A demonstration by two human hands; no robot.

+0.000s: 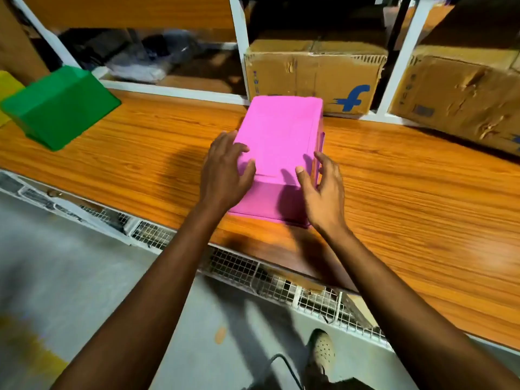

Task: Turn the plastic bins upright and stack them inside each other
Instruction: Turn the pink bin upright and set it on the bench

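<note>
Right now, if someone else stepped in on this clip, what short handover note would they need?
Left hand: open, fingers resting on the left side of the upside-down pink plastic bin, not gripping it.
Right hand: open, at the bin's right near corner, thumb on its top; no closed grip.
The pink bin sits base-up mid-way along the wooden tabletop, in front of a cardboard box.
An upside-down green plastic bin lies far left, with a yellow plastic bin partly out of view behind it.
Done: nothing upright or stacked in view.
Left: flip the bins upright and nest them.
</note>
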